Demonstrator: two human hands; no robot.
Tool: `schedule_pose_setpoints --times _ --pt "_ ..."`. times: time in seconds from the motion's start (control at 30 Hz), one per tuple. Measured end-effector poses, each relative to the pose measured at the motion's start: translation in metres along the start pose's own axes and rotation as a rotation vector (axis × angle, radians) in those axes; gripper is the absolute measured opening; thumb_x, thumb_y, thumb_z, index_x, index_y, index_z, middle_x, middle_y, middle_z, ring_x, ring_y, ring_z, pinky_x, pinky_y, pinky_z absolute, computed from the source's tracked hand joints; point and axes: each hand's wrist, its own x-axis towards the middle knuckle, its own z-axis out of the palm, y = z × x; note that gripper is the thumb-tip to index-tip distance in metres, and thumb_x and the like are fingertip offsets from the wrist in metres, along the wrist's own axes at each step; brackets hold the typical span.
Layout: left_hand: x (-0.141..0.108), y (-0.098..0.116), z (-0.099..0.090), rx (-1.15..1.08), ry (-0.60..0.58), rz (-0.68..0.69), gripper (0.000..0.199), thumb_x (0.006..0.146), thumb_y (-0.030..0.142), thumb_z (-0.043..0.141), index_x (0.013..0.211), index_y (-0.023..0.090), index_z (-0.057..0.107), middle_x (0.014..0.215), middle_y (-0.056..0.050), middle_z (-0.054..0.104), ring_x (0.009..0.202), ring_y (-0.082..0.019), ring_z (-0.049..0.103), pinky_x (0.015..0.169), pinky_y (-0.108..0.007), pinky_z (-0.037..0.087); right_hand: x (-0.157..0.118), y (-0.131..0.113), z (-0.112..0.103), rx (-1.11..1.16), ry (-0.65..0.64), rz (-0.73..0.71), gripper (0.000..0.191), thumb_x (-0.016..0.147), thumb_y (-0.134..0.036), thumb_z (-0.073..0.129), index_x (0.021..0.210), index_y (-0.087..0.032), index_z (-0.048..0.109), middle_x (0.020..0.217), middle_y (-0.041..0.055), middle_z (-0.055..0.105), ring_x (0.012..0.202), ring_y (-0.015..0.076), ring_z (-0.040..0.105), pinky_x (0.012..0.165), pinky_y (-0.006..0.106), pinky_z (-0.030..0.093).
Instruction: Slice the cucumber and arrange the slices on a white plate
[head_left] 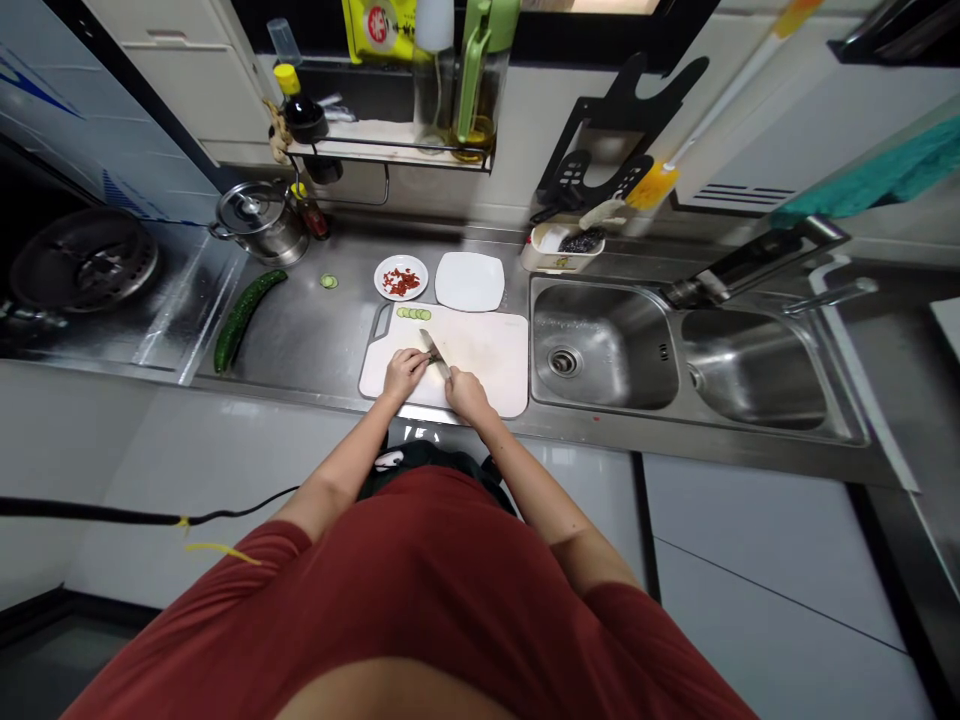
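My right hand (469, 393) is wrapped around the handle of a kitchen knife (436, 350), its blade pointing away over the white cutting board (491, 355). Beside the blade, my left hand (406, 373) is closed, its fingertips at a small dark piece (433, 357) too small to name. A short row of cucumber slices (414, 314) lies along the board's far edge. Just behind the board are a white plate with chopped red pieces (401, 278) and a square white plate (469, 281).
A whole cucumber (244, 315) and some loose cucumber slices (328, 281) lie on the steel counter to the left. Farther back stands a lidded pot (261, 222). The double sink (607, 345) adjoins the board's right side. Above hangs a rack (390, 152) with bottles.
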Motion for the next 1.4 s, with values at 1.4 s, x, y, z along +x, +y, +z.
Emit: schedule_pose_setpoints --times 1.4 --pt "0.0 -0.005 0.004 -0.053 0.056 0.073 0.023 0.091 0.029 0.05 0.102 0.023 0.069 0.099 -0.006 0.066 0.094 -0.018 0.056 0.087 -0.034 0.047 -0.005 0.003 -0.003 -0.049 -0.127 -0.035 0.024 0.09 -0.011 0.037 0.111 -0.014 0.047 0.097 0.0151 0.064 0.088 0.026 0.064 0.071 0.032 0.048"
